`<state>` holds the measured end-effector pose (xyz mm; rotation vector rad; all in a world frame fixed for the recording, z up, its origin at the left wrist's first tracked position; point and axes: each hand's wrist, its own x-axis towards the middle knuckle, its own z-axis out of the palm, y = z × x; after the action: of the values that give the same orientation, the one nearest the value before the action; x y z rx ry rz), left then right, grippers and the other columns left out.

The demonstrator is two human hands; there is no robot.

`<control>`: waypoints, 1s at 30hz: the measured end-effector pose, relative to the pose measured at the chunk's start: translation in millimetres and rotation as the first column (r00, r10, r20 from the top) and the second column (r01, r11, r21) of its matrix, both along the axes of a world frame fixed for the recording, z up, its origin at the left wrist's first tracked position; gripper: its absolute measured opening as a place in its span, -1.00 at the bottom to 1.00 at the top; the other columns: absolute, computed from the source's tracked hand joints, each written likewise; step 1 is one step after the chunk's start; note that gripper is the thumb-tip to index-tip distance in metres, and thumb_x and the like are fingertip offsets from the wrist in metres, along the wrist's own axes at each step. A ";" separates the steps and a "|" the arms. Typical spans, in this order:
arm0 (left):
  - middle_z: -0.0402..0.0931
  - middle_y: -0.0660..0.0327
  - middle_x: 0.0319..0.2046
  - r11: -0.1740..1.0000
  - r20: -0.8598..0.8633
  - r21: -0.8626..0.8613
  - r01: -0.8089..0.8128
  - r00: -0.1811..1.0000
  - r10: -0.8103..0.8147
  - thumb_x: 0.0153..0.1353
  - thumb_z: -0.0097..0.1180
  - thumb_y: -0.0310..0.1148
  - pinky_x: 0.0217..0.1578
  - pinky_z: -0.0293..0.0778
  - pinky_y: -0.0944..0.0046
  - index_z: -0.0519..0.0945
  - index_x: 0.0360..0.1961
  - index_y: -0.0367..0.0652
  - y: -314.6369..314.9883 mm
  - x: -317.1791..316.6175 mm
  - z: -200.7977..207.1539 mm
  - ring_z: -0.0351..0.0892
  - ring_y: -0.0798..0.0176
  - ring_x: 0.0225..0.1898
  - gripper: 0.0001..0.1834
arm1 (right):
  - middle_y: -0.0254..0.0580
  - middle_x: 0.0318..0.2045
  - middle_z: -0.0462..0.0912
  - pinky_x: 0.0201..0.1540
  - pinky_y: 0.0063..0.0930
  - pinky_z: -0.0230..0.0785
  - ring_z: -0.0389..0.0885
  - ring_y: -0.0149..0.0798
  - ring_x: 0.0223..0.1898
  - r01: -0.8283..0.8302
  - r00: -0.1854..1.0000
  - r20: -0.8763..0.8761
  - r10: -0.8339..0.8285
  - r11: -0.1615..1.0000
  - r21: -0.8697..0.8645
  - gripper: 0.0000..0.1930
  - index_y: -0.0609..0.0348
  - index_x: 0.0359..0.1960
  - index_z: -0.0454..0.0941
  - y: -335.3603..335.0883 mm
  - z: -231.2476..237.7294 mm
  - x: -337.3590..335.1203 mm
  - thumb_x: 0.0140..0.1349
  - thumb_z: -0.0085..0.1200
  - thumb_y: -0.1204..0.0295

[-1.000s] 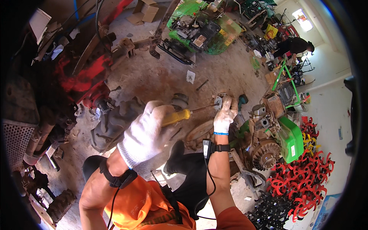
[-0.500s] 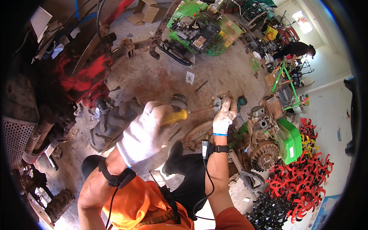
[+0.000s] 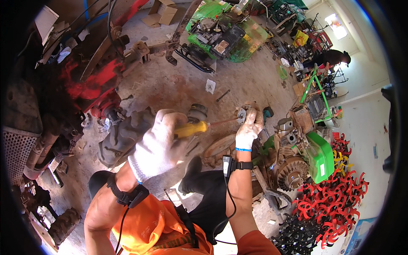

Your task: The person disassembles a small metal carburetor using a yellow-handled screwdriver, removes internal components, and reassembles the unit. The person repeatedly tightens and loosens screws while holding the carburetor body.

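My left hand point(image 3: 158, 148), in a white knit glove, is wrapped round the yellow handle of a screwdriver point(image 3: 196, 128). Its thin shaft points right, the tip reaching a small grey metal part point(image 3: 241, 115). That part is pinched in the fingers of my gloved right hand point(image 3: 250, 129), which hide much of it, so its kind cannot be told. Whether the tip sits in a screw is too small to see. Below the hands, a rusty round cover point(image 3: 219, 151) lies on the floor.
A dirty engine point(image 3: 291, 144) with a green tank point(image 3: 321, 155) stands close on the right, above piled red curved blades point(image 3: 327, 204). Dark tyres point(image 3: 123, 140) and red machinery point(image 3: 91, 80) are left. A green machine point(image 3: 225, 34) stands ahead; a person point(image 3: 329, 57) bends far right.
My left hand has shifted slightly left and turned on the screwdriver handle, its fingers looser. The right hand and the metal part stay nearly in place.
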<state>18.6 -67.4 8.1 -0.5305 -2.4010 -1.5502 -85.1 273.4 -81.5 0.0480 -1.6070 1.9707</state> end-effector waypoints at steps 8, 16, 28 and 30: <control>0.62 -0.10 0.01 0.997 0.142 -0.075 -0.034 0.989 0.044 0.29 0.46 -0.46 -0.22 0.69 -0.04 0.53 0.22 -0.24 -7.0 -6.4 0.4 0.79 -0.24 -0.18 -0.49 | -0.11 0.04 0.79 0.11 -0.08 0.78 0.72 -0.29 -0.03 -0.079 0.994 -0.071 0.082 0.996 0.043 -0.73 0.35 0.13 0.71 -3.0 2.2 -0.6 0.60 0.25 0.38; 0.65 0.00 -0.02 0.983 -0.145 -0.184 0.012 0.989 -0.040 0.25 0.50 -0.45 -0.09 0.72 -0.06 0.56 0.19 -0.18 -6.0 15.1 17.9 0.76 -0.29 -0.19 -0.48 | 0.02 0.05 0.77 0.13 0.07 0.79 0.73 -0.21 -0.07 -0.131 0.990 -0.045 0.135 0.988 0.077 -0.72 0.32 -0.04 0.65 0.0 -0.9 -1.6 0.57 0.27 0.29; 0.56 -0.18 0.25 0.922 -0.164 -0.386 -0.028 0.986 -0.039 0.26 0.47 -0.42 -0.16 0.72 -0.06 0.52 0.25 -0.30 -9.4 37.9 6.9 0.79 -0.31 -0.11 -0.43 | -0.03 -0.07 0.81 0.09 -0.18 0.76 0.80 -0.20 -0.15 -0.208 0.978 0.026 0.207 0.971 0.116 -0.75 0.40 0.11 0.70 -11.4 -1.2 -5.4 0.57 0.17 0.46; 0.64 -0.11 -0.05 0.963 -0.112 -0.270 -0.023 0.994 -0.008 0.32 0.42 -0.41 -0.23 0.69 -0.03 0.56 0.22 -0.25 -8.2 36.4 6.9 0.76 -0.19 -0.23 -0.52 | -0.04 -0.04 0.81 0.09 -0.18 0.76 0.78 -0.23 -0.13 -0.241 0.971 0.032 0.239 0.965 0.100 -0.75 0.40 0.14 0.70 -14.6 -0.2 -5.8 0.55 0.18 0.50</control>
<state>55.0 -75.6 15.1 -0.6412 -2.5372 -1.1599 -90.9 258.7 -81.7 0.2767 -1.7860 2.0696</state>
